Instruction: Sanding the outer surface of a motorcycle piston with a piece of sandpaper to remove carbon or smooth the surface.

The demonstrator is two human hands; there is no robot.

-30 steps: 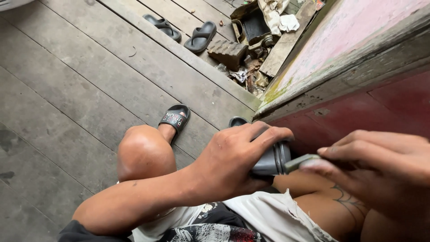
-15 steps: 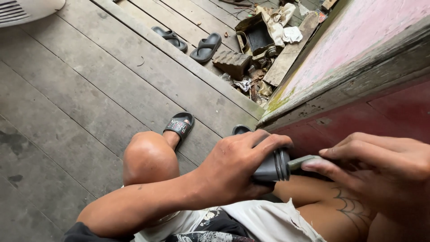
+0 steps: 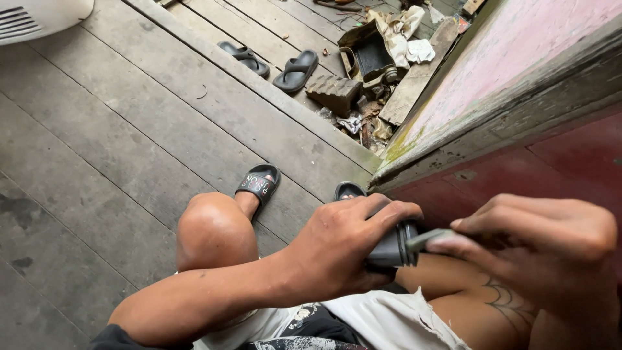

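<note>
My left hand (image 3: 343, 249) is wrapped around a small dark rubbery cup-shaped part (image 3: 392, 247), holding it over my lap. My right hand (image 3: 538, 246) pinches a thin grey metal tool (image 3: 427, 238) whose tip rests at the open end of the dark part. Most of the tool is hidden under my fingers. I am sitting, with my bare knee (image 3: 214, 230) raised and my foot in a black slide sandal (image 3: 258, 183) on the wooden floor.
A weathered wooden plank floor (image 3: 116, 142) spreads to the left. A pair of dark flip-flops (image 3: 278, 65) lies beyond a raised beam. Scrap wood, rags and a dark box (image 3: 376, 58) pile up beside a worn pink and red wall (image 3: 518, 84). A white casing (image 3: 39, 19) shows at top left.
The view has tilted slightly, showing more of the floor and the white casing. Both hands stay together on the dark part and the tool.
</note>
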